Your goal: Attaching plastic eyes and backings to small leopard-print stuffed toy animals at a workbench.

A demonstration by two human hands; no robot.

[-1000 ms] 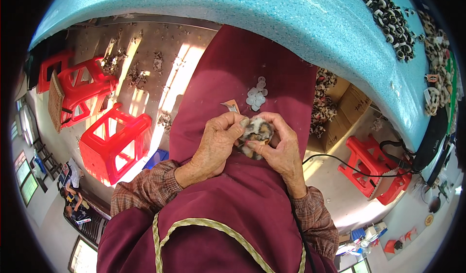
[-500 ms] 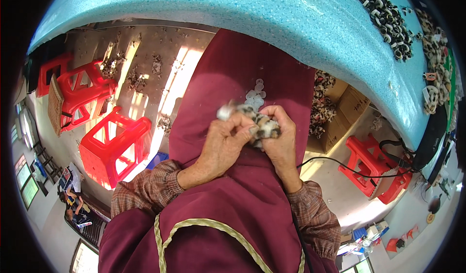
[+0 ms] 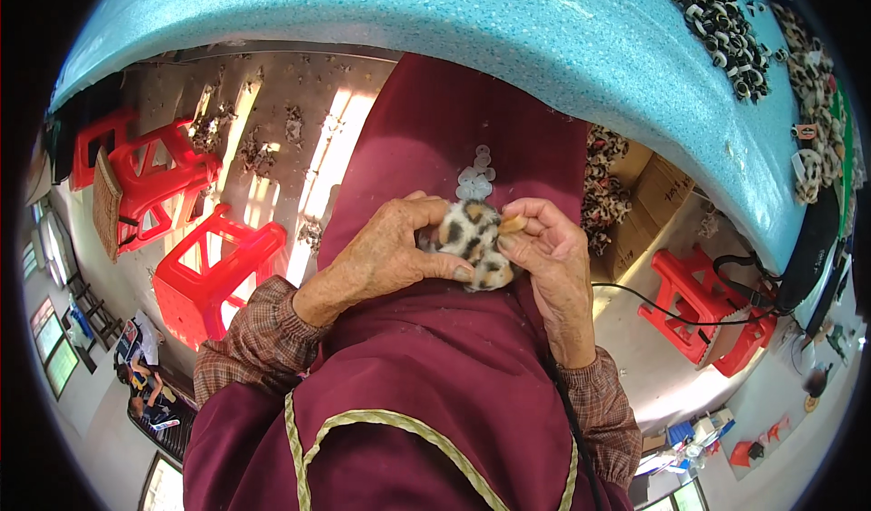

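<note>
While the left hand steadies a spotted plush piece from its left side, thumb across the near part and fingers partly hidden behind, the right hand pinches a small tan bit between thumb and forefinger at the plush's right edge; whether that bit is attached cannot be told. Held above the lap, the plush has its long axis running roughly away from the body, the far end toward some translucent discs and the near end leaning slightly right. Of markings, dark handwriting shows on a cardboard box, an orange tag with dark print sits at the table's right side, and a black bag carries pale lettering, too small to make out. Across the surroundings, red stools stand at left on a grey floor strewn with scraps and barred with sunlight. A maroon apron covers the lap and bears the discs, and a speckled blue table curves across the far side, with black-and-white pieces heaped toward its right. Below it, at right, stands another red stool.
</note>
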